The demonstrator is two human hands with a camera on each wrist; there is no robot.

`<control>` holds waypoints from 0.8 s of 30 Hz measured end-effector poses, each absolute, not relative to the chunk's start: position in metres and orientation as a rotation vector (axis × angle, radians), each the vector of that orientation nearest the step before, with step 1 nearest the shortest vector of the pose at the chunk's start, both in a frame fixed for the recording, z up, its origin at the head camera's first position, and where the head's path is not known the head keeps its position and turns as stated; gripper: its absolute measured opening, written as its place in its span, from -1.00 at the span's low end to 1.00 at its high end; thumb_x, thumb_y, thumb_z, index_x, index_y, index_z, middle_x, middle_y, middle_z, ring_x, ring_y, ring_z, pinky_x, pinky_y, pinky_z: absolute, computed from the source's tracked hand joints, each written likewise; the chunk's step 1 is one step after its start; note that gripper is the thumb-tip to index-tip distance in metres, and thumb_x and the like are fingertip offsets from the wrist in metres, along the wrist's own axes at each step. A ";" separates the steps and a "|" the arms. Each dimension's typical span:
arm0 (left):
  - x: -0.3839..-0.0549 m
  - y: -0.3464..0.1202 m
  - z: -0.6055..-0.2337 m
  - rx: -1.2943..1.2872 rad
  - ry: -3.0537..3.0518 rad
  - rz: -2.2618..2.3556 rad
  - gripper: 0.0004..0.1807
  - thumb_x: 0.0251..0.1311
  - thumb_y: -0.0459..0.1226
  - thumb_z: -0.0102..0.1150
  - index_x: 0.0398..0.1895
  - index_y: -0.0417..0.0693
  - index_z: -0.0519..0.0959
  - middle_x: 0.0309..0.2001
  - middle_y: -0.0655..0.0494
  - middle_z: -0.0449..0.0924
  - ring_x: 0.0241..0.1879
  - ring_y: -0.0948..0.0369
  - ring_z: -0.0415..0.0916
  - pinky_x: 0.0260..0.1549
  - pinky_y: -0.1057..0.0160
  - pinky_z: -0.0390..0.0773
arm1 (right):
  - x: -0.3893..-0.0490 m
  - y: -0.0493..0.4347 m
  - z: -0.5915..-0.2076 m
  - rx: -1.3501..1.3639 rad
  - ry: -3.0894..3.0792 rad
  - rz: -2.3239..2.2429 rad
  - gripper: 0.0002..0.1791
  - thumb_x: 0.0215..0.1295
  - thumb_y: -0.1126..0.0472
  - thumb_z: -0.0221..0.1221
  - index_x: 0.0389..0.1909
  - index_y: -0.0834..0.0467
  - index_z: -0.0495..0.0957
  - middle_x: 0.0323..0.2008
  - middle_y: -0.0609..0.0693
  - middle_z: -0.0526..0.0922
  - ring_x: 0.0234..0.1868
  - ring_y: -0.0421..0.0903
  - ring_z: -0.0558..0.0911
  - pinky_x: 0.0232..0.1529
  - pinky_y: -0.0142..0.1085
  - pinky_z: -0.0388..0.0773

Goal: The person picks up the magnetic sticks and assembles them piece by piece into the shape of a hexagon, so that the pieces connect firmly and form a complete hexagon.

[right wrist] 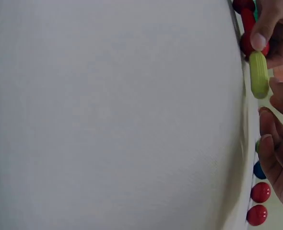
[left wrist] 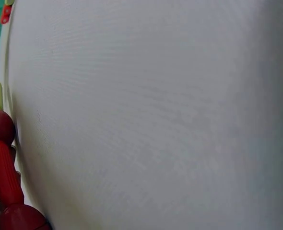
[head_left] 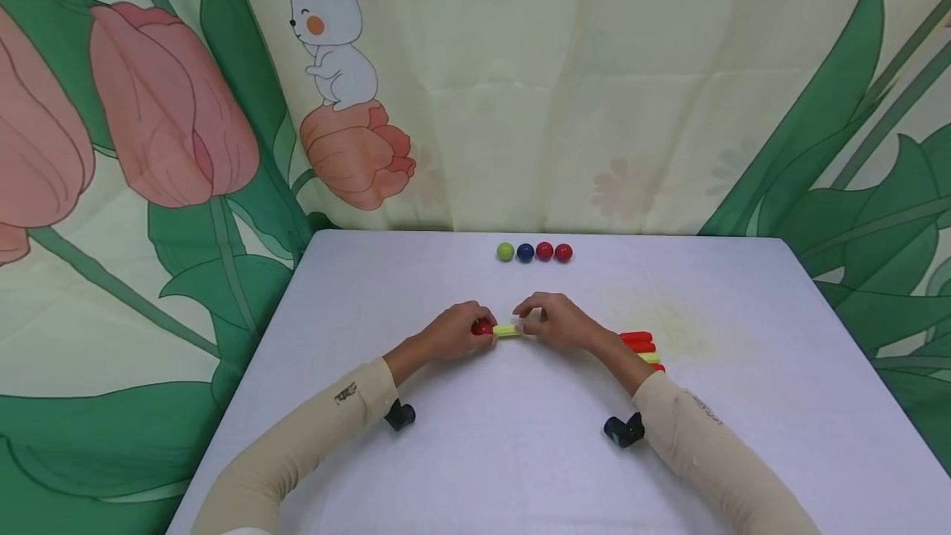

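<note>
In the head view my left hand point(head_left: 453, 333) grips a red ball point(head_left: 482, 328) over the middle of the table. A ribbed yellow-green rod point(head_left: 506, 330) sticks out from that ball toward the right. From the left wrist, a ribbed red rod point(left wrist: 6, 172) shows joining this ball to a second red ball point(left wrist: 22, 218). My right hand point(head_left: 562, 323) is at the free end of the yellow-green rod, thumb and fingers spread apart. The right wrist view shows its thumb tip right beside the rod's end point(right wrist: 259, 86), with the other fingers apart from it.
At the table's far edge stand a green ball point(head_left: 505, 252), a blue ball point(head_left: 525, 253) and two red balls point(head_left: 554, 252) in a row. Several red rods point(head_left: 636, 338) and a yellow-green rod point(head_left: 649, 358) lie beside my right forearm. A printed curtain point(head_left: 520, 106) hangs behind the table.
</note>
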State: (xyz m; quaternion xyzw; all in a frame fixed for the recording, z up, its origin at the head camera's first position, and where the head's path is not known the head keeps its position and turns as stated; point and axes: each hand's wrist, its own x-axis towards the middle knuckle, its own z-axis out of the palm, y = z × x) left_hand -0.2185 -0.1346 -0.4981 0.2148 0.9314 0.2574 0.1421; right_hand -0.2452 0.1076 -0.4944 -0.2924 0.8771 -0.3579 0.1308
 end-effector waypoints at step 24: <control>-0.217 -0.137 -0.499 0.587 2.679 0.752 -0.64 0.26 -0.12 0.35 0.08 -0.02 0.63 -0.08 0.12 0.58 -0.13 0.24 0.45 -0.19 0.35 0.54 | -0.349 0.157 -0.478 -0.525 2.801 -0.787 -0.39 0.28 0.20 0.34 0.33 0.27 0.46 0.17 0.30 0.49 0.27 0.25 0.37 0.28 0.17 0.35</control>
